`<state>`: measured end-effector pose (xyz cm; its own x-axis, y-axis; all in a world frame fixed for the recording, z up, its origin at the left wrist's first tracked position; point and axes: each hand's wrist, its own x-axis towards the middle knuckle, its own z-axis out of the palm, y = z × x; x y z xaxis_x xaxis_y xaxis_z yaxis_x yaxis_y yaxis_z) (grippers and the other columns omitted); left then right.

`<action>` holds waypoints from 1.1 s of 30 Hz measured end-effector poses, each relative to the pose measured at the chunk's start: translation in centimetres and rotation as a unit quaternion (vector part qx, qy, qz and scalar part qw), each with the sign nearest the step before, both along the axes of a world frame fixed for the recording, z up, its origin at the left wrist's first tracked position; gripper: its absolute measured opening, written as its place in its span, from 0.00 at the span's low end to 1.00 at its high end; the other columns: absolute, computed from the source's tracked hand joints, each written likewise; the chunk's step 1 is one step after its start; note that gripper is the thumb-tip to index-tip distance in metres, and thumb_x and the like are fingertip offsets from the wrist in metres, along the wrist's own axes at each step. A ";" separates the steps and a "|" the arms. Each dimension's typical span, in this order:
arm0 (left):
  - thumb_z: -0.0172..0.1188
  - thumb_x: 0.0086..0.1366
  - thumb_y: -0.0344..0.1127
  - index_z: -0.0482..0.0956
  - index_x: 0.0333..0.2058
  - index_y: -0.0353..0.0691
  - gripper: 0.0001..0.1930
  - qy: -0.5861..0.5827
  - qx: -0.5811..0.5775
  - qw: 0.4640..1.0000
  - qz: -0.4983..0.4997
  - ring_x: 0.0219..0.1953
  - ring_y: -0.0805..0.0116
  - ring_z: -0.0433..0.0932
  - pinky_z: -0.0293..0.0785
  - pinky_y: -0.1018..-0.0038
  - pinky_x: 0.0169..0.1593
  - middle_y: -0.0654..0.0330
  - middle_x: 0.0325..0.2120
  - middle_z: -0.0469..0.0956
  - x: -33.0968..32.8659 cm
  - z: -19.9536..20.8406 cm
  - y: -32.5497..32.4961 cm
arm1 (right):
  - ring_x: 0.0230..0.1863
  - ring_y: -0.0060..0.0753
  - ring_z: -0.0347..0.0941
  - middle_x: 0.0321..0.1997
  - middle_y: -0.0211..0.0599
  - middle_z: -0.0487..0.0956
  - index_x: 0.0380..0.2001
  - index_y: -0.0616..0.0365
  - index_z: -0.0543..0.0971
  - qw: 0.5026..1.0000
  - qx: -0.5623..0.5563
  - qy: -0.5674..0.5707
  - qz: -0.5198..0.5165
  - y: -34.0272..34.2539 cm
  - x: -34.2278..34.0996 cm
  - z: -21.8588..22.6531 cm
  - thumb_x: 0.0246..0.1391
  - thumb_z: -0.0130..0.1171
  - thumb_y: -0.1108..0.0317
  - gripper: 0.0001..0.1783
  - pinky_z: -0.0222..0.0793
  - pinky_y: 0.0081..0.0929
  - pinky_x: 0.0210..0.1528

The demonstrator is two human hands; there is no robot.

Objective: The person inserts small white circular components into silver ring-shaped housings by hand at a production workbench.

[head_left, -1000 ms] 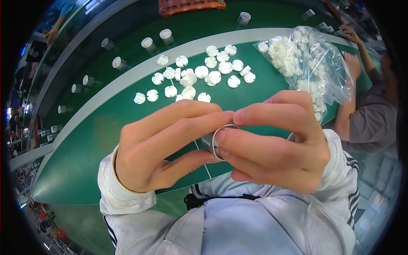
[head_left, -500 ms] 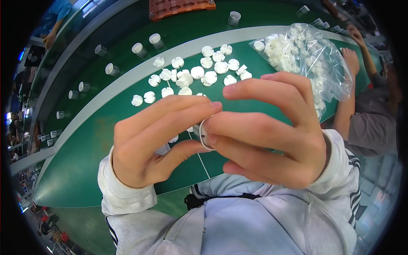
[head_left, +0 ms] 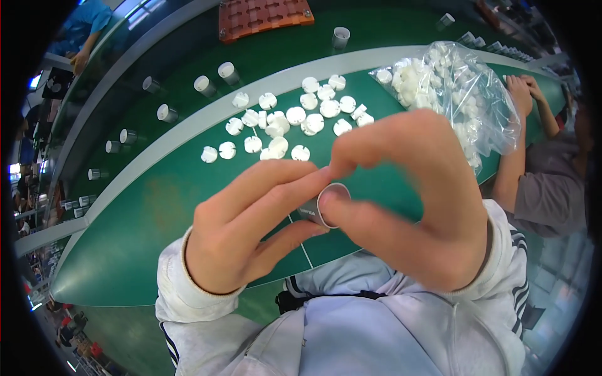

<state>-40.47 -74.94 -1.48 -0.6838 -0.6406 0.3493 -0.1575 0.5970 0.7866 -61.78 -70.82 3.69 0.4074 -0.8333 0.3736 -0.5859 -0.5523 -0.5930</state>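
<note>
A small grey cylindrical cup (head_left: pixel 307 212) with a pale rim lies tilted between my hands above the green table, its open end toward my right hand. My left hand (head_left: pixel 241 229) is closed around it, fingers over the top and thumb beneath. The thumb of my right hand (head_left: pixel 414 207) presses into the opening, and its bent index finger meets my left fingertips near the rim. Motion blurs part of the right hand. What lies deeper inside the cup is hidden. Beyond my hands, several round white notched plastic caps (head_left: pixel 295 115) lie scattered on the table.
A clear plastic bag (head_left: pixel 495 119) full of white caps lies at the right, beside another person's hands (head_left: pixel 523 88). Past the table's grey edge (head_left: pixel 351 57), several grey cups (head_left: pixel 228 72) stand on a dark green surface, with an orange-brown tray (head_left: pixel 263 20) behind.
Both hands and the cup have shifted slightly right. My right fingers, earlier spread forward across the cup's end, are now bent, with the thumb in the opening. More of the cup's rim shows.
</note>
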 end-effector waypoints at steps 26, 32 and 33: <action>0.73 0.49 0.25 0.80 0.50 0.35 0.26 -0.039 0.073 0.996 -0.022 0.40 0.55 0.82 0.79 0.69 0.43 0.51 0.43 0.81 0.3 -0.6 -0.1 | 0.33 0.42 0.71 0.39 0.44 0.76 0.25 0.59 0.74 0.990 -0.031 -0.041 0.130 -2.8 -1.6 -2.4 0.28 0.59 0.80 0.13 0.67 0.32 0.31; 0.73 0.50 0.25 0.80 0.48 0.33 0.24 0.001 0.090 0.996 0.003 0.40 0.56 0.83 0.79 0.69 0.44 0.50 0.43 0.81 0.0 -1.5 -0.2 | 0.34 0.40 0.72 0.41 0.46 0.78 0.27 0.61 0.75 0.992 0.025 -0.067 0.106 -2.7 -2.2 -3.5 0.34 0.60 0.83 0.11 0.71 0.32 0.34; 0.73 0.50 0.25 0.80 0.48 0.33 0.24 0.002 0.092 0.996 0.001 0.40 0.56 0.83 0.79 0.69 0.44 0.50 0.43 0.81 -0.2 -1.5 -0.2 | 0.34 0.39 0.73 0.41 0.46 0.78 0.28 0.62 0.76 0.991 0.044 -0.081 0.098 -2.6 -2.1 -3.5 0.36 0.60 0.83 0.11 0.71 0.31 0.35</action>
